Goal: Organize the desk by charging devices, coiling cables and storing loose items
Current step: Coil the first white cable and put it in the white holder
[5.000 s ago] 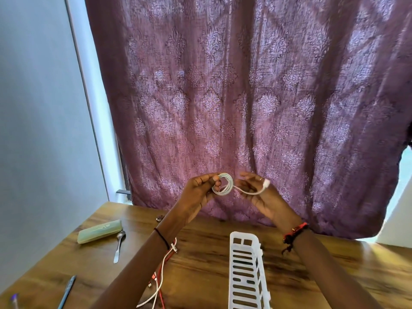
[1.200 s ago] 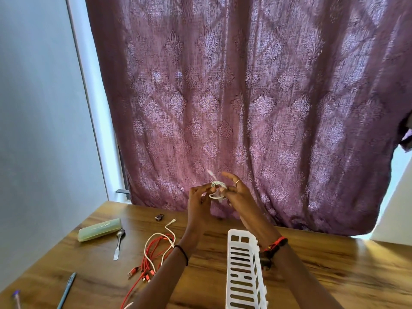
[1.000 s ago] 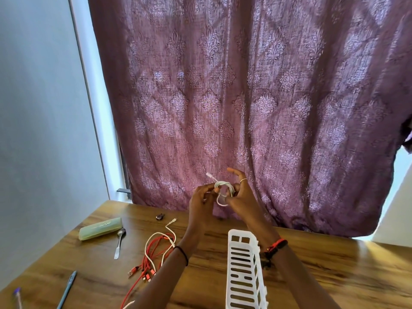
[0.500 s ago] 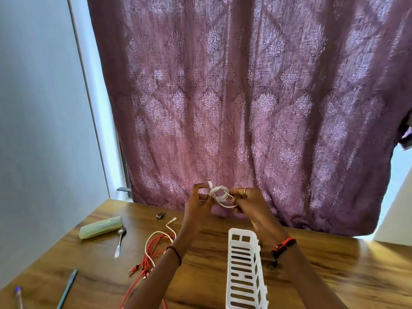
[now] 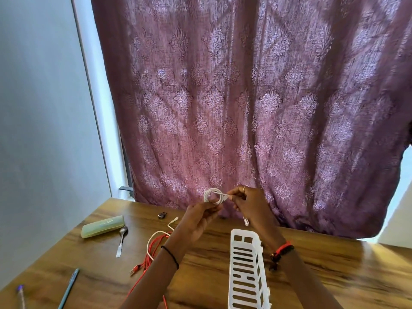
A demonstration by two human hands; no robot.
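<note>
While held above far desk edge (image 5: 334, 259), small white cable coil (image 5: 213, 195) sits pinched between both hands. Left hand (image 5: 198, 219) fingers closed on coil's lower loops. Right hand (image 5: 249, 204) fingertips pinch strand crossing coil; white plug dangles beneath it. White slotted basket (image 5: 247, 268) near, right of centre. Red-white cable tangle (image 5: 153, 248) left, on wood. Spoon (image 5: 121, 240), green case (image 5: 102, 226) farther left.

Both forearms are bare, with no sleeves reaching into sight. The left hand (image 5: 198, 221) has a thin black band around its wrist. The right hand (image 5: 252, 204) wears a slim silver ring on one finger, and its wrist carries a red and black corded bracelet.
</note>
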